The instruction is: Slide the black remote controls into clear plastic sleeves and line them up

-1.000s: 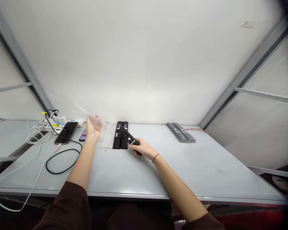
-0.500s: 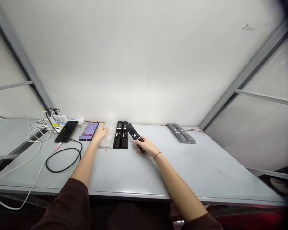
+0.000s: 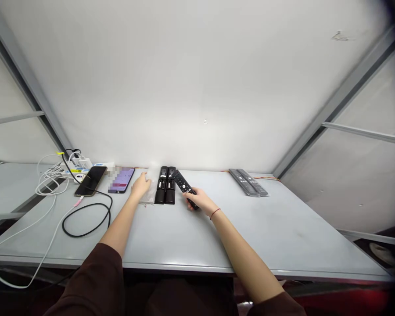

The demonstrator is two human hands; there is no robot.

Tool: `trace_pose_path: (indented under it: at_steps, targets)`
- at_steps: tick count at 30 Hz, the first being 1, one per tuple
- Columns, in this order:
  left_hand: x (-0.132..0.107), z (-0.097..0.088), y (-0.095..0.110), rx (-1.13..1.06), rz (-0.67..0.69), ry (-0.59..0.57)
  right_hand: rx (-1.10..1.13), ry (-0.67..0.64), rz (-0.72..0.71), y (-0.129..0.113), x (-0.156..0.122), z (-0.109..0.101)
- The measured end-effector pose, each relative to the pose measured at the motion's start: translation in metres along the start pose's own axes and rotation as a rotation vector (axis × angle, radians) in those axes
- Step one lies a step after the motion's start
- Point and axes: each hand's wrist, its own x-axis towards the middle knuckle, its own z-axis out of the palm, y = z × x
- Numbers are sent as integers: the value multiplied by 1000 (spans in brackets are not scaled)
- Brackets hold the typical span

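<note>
Two hands I steer: right hand [image 3: 198,200] curls closed around black remote [image 3: 183,183], keeping it tilted; left hand [image 3: 141,186] half open on clear plastic bag [image 3: 147,196], grip unclear

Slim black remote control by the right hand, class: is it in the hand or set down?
In the hand: the right hand grips the lower end of the slim black remote control.

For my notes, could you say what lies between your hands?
Between the left hand and right hand, the head view shows a clear plastic bag and two side-by-side black remotes.
</note>
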Motion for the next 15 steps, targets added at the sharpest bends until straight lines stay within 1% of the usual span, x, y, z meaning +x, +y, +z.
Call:
trace_pose_path:
  at_steps: [3, 4, 6, 8, 9, 12, 15]
  targets:
    - [-6, 1, 4, 75, 20, 62, 0, -3, 0, -1, -1, 1]
    - [-8, 1, 5, 107, 51, 78, 0, -4, 0, -1, -1, 1]
    - [-10, 4, 7, 161, 144, 74, 0, -8, 3, 0, 0, 1]
    - [-11, 7, 7, 190, 230, 28, 0, -11, 6, 1, 1, 0]
    - [-11, 9, 7, 199, 246, -7, -1, -10, 8, 1, 1, 0]
    - [-9, 12, 3, 255, 235, -83, -3, -5, 10, 1, 1, 0]
    - [-7, 11, 1, 298, 218, -115, -4, -7, 10, 0, 0, 0]
